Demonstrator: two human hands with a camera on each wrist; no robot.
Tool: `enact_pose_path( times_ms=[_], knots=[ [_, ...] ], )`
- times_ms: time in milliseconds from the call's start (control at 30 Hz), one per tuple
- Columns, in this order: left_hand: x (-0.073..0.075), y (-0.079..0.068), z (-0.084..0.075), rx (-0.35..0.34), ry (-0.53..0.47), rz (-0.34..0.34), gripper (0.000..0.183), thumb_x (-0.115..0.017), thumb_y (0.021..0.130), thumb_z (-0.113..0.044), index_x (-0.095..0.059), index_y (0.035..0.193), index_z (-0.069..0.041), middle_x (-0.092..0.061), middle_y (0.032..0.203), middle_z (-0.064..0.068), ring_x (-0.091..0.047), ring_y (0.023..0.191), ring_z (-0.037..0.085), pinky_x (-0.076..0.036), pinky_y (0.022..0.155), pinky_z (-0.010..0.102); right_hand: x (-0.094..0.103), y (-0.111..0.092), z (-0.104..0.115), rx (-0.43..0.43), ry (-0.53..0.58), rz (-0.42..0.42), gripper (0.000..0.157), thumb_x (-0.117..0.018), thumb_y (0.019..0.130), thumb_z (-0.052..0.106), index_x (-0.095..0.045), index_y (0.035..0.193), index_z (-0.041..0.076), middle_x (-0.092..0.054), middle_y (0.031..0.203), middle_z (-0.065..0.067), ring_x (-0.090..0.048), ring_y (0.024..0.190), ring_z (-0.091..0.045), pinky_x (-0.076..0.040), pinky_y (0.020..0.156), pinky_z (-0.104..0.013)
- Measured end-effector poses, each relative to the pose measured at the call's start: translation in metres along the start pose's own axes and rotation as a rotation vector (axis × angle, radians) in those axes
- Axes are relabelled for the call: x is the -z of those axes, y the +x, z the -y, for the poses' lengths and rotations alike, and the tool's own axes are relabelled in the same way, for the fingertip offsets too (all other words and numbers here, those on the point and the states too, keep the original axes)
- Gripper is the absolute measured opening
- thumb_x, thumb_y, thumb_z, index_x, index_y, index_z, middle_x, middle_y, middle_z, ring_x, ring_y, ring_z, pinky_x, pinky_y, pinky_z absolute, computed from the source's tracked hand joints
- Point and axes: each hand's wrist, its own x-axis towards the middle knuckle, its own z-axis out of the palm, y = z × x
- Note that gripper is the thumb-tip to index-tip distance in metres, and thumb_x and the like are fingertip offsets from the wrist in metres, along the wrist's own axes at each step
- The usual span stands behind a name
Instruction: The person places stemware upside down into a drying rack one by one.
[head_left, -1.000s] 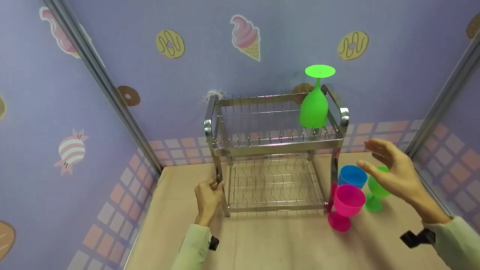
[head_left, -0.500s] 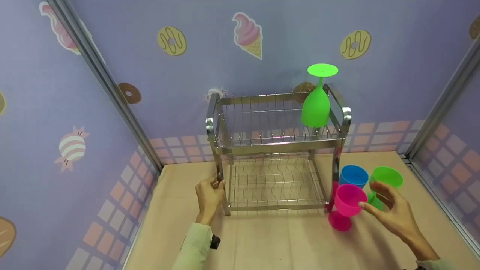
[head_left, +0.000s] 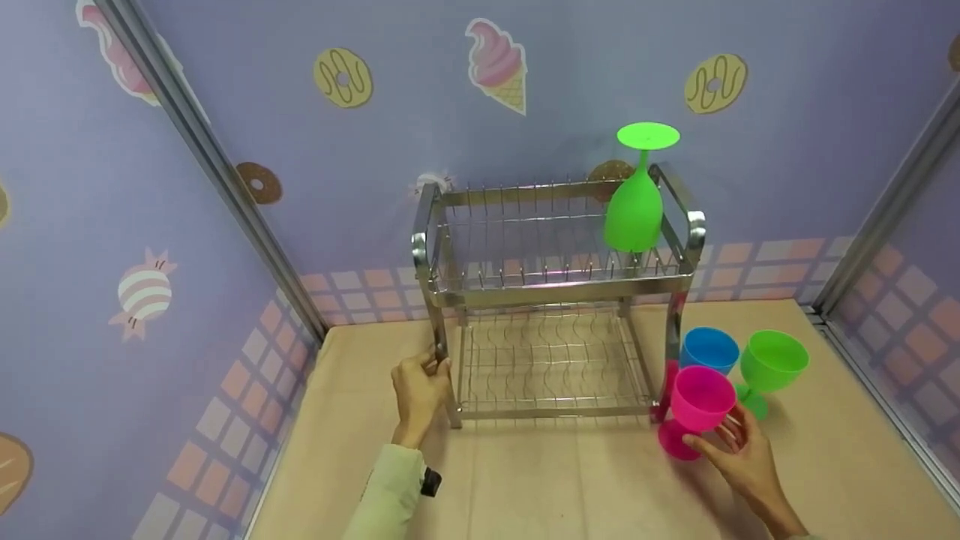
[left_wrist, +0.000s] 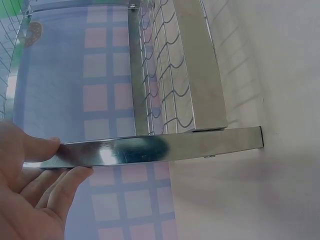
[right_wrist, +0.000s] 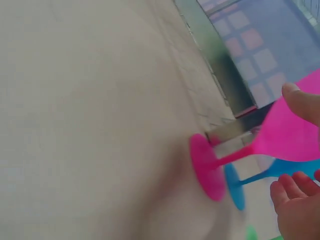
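Note:
My left hand [head_left: 418, 394] pinches the front left leg of a two-tier metal dish rack [head_left: 562, 292]; in the left wrist view the thumb [left_wrist: 42, 149] and fingers lie on opposite sides of the metal leg [left_wrist: 130, 151]. Beside the rack's right leg, a pink goblet [head_left: 703, 397] stands upright on the table. My right hand [head_left: 739, 459] is spread at its right side, the thumb [right_wrist: 302, 102] close against the bowl and the fingers a little away from it. One green goblet [head_left: 634, 217] sits upside down at the right end of the upper tier.
Behind the pink goblet stands a blue goblet [head_left: 709, 349], close to the rack's leg. An upright green goblet [head_left: 774, 361] is to its right. Patterned wall panels [head_left: 570, 75] with metal corner posts [head_left: 877, 195] enclose the table [head_left: 525, 480].
My right hand has come down and leftward from above the goblets to the pink one's side. The left hand keeps its hold on the rack's leg.

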Motion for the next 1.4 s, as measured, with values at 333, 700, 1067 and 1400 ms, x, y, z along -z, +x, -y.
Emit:
enact_pose_path(
  times_ms=[333, 700, 1067, 1400],
  knots=[
    [0.001, -0.001, 0.0, -0.002, -0.019, -0.003, 0.025, -0.081, 0.089, 0.006, -0.081, 0.114, 0.003, -0.081, 0.102, 0.02, -0.081, 0.09, 0.033, -0.069, 0.077, 0.04, -0.022, 0.003, -0.007, -0.01, 0.095, -0.036, 0.093, -0.084, 0.094, 0.016, -0.026, 0.167, 0.008, -0.042, 0.163, -0.017, -0.046, 0.148, -0.033, -0.048, 0.104, -0.011],
    [-0.002, -0.003, 0.003, -0.011, -0.021, -0.017, 0.021, -0.082, 0.088, 0.006, -0.081, 0.109, 0.006, -0.081, 0.098, 0.022, -0.081, 0.09, 0.036, -0.069, 0.077, 0.042, -0.021, 0.001, -0.002, -0.026, 0.081, -0.059, 0.088, -0.081, 0.096, 0.008, -0.028, 0.166, 0.007, -0.045, 0.163, -0.02, -0.049, 0.145, -0.035, -0.049, 0.094, -0.001],
    [0.008, -0.003, 0.001, 0.048, -0.066, 0.091, 0.038, -0.078, 0.093, 0.0, -0.073, 0.131, 0.002, -0.076, 0.121, 0.026, -0.079, 0.101, 0.042, -0.068, 0.083, 0.045, -0.015, -0.005, 0.021, 0.076, 0.135, -0.091, 0.086, -0.085, 0.091, 0.008, -0.034, 0.16, 0.002, -0.054, 0.143, 0.004, -0.058, 0.121, 0.005, -0.052, 0.095, -0.004],
    [0.029, -0.007, -0.014, 0.016, -0.028, 0.166, 0.052, -0.08, 0.092, -0.005, -0.065, 0.142, 0.0, -0.064, 0.145, 0.026, -0.07, 0.119, 0.05, -0.061, 0.103, 0.058, 0.001, -0.009, 0.053, 0.414, 0.152, -0.08, 0.084, -0.08, 0.077, -0.026, -0.042, 0.15, -0.014, -0.059, 0.133, 0.017, -0.061, 0.12, 0.01, -0.05, 0.101, -0.006]
  ],
)
